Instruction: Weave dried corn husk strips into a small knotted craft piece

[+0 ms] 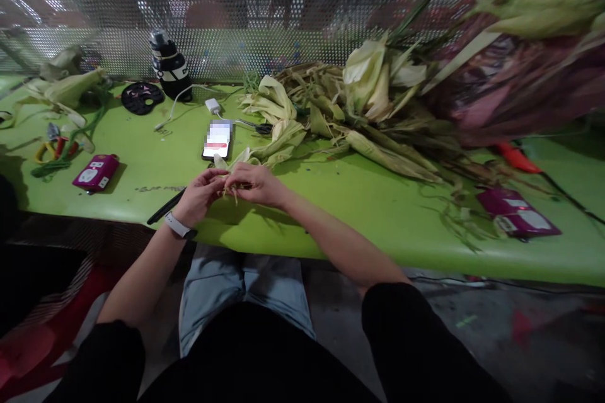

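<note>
Two bare hands are meeting over the front edge of the green table, and both are working on one husk piece. The left hand is pinching the near end of the husk piece with curled fingers, and a white wristband is sitting on its wrist. The right hand is clamping the same husk piece from the other side, fingers folded over it, so both grips are closed on it. The husk piece is lying just above the table surface, pale leaf tips pointing away from the person and thin fibres hanging below the fingers. A black pen is resting on the table just left of the left hand. A phone is lying just beyond the hands, with a white charger behind it. A large husk pile is spreading across the table to the right of the phone. A black bottle and a black disc are standing near the perforated screen. One magenta box is lying well left of the hands, and a second magenta box is lying far to the right
</note>
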Motion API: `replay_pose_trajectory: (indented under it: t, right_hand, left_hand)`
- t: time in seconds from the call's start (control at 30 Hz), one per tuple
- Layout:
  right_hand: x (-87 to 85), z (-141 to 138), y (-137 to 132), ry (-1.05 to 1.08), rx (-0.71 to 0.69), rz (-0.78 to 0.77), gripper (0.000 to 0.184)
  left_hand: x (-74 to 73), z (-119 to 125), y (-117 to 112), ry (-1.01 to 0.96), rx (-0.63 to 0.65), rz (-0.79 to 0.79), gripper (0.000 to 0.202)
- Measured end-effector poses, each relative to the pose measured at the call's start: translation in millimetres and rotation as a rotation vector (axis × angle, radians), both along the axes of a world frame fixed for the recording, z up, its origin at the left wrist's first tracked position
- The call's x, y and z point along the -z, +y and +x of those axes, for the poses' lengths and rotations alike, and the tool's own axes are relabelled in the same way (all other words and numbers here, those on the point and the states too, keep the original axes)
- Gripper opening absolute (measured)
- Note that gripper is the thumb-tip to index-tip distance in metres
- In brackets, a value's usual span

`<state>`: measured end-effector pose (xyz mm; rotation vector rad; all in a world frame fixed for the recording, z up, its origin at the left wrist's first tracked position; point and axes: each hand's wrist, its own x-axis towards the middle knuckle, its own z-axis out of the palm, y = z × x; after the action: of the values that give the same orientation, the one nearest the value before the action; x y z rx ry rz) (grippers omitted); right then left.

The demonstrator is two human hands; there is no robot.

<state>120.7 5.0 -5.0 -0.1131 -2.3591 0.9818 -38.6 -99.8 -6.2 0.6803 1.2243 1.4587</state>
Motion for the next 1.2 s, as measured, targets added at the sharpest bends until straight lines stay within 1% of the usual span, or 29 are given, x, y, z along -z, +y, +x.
replay_pose_trajectory:
  t: [0.13,0.27,0.33,0.43,0.47,0.53,0.6,0.67,0.77,0.83,0.93,1.0,1.07,1.2]
  right_hand:
    - [-3.8,1,2,0.055,0.057,-0.109,0.015]
    - [-9.3,6,3,0.05,0.091,-0.2,0.016]
    - [-11.5,8,4,0.057,0.081,-0.198,0.013]
    - [-17.0,12,3,0.045,0.007,-0.215,0.01]
    - [-19.5,13,2,0.027,-0.021,-0.236,0.011]
    - [-24.5,15,0,-0.033,-0.045,-0.293,0.021]
    - [-27.0,16,-2,-0.115,-0.013,-0.352,0.034]
    - [-25.3,14,-3,-0.185,0.06,-0.369,0.04]
    - [-16.9,7,-3,-0.188,0.198,-0.297,0.031]
    - [-11.5,3,-2,-0.155,0.229,-0.293,0.026]
    - [-8.0,0,2,-0.12,0.203,-0.419,0.02]
    - [-7.2,1,5,-0.132,0.202,-0.471,0.015]
    - [-5.8,1,8,-0.178,0.184,-0.462,0.014]
    - [-0.2,0,10,-0.257,0.092,-0.38,0.019]
  left_hand:
    - [0.7,-3,2,0.111,-0.047,0.004,0.028]
    - [1.5,-5,3,0.136,-0.035,0.009,0.032]
    - [1.0,-5,3,0.134,-0.031,-0.012,0.034]
    - [-0.5,-5,3,0.109,-0.012,-0.031,0.04]
    - [-0.9,-5,3,0.099,-0.003,-0.027,0.041]
    - [-1.3,-5,4,0.092,0.019,-0.01,0.041]
    - [-0.8,-6,5,0.093,0.042,0.003,0.039]
    - [0.1,-6,6,0.095,0.053,0.008,0.037]
    - [1.4,-5,6,0.091,0.043,0.019,0.036]
    - [1.7,-4,6,0.091,0.047,0.03,0.036]
    - [1.9,-3,5,0.121,0.072,0.062,0.036]
    - [2.4,-2,4,0.173,0.093,0.09,0.036]
    - [3.5,-2,3,0.226,0.1,0.124,0.034]
    - [4.8,-2,0,0.322,0.076,0.176,0.03]
